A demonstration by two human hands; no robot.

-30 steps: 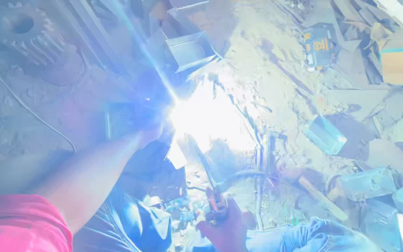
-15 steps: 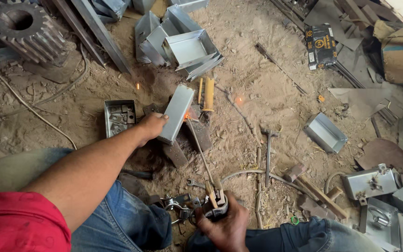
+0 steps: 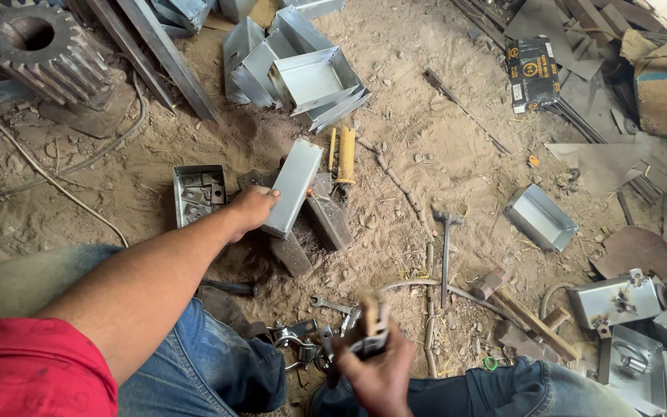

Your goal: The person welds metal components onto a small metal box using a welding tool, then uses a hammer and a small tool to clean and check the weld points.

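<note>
Since the earlier frame the welding glare has gone and the right hand [image 3: 380, 371] has drawn the electrode holder [image 3: 370, 330] back toward the knees. That hand is closed around the holder, low in the view. The left arm reaches forward, and the left hand [image 3: 252, 208] grips the near end of a grey metal box [image 3: 293, 187] resting tilted on dark steel blocks [image 3: 326, 220]. Just left lies an open tray [image 3: 198, 193] holding small metal fittings. Farther right, an open metal box [image 3: 540, 218] sits on the sand.
</note>
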